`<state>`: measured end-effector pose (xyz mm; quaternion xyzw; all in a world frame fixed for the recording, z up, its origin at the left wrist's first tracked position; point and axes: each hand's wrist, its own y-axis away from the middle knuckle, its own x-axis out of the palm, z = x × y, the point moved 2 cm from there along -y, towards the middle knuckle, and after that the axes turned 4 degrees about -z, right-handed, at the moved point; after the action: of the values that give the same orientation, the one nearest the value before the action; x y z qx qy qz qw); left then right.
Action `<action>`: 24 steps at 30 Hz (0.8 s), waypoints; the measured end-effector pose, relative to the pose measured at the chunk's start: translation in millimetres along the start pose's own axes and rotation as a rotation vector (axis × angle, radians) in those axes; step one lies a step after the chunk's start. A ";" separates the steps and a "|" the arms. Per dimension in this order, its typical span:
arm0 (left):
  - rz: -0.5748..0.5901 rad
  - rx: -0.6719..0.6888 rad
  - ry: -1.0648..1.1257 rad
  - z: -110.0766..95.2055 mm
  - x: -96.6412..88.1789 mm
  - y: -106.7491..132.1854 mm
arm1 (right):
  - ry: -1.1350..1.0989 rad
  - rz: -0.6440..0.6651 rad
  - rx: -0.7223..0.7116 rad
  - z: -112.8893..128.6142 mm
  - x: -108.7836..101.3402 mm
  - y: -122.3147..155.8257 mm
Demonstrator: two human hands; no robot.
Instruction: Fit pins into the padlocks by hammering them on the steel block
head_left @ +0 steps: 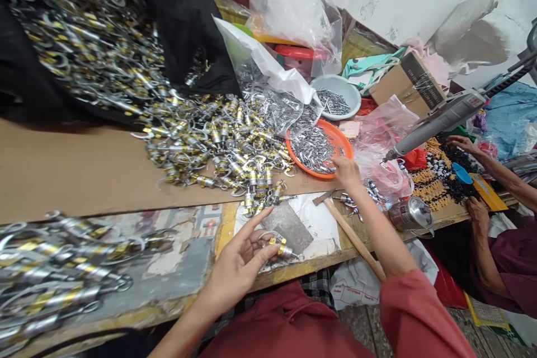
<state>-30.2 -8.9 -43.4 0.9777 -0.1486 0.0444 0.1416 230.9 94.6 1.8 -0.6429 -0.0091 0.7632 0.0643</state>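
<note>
My left hand [239, 260] pinches a silver and gold metal clasp [279, 244] just above a small grey metal plate [287, 224] near the table's front edge. My right hand [346, 170] reaches out to the orange plate [340, 135] heaped with small silver pins, its fingers curled at the plate's near rim; what they hold I cannot make out. A big pile of silver and gold clasps [218, 134] lies on brown cardboard behind my left hand.
A wooden-handled hammer [350, 232] lies by my right forearm. A pale bowl of pins [335, 98], plastic bags and a box stand at the back. More clasps [54, 274] lie front left. Another person's hands [476, 212] work at the right near a hanging power tool [440, 120] and a metal pot [411, 215].
</note>
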 end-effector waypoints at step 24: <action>0.124 -0.134 0.008 1.7 -12.1 -5.5 | 0.225 0.151 -0.117 -1.0 34.1 -45.0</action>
<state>-40.0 -1.0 -48.0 0.9547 -0.2110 0.0470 0.2044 230.1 142.9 -27.4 -0.7260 0.0021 0.6870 -0.0303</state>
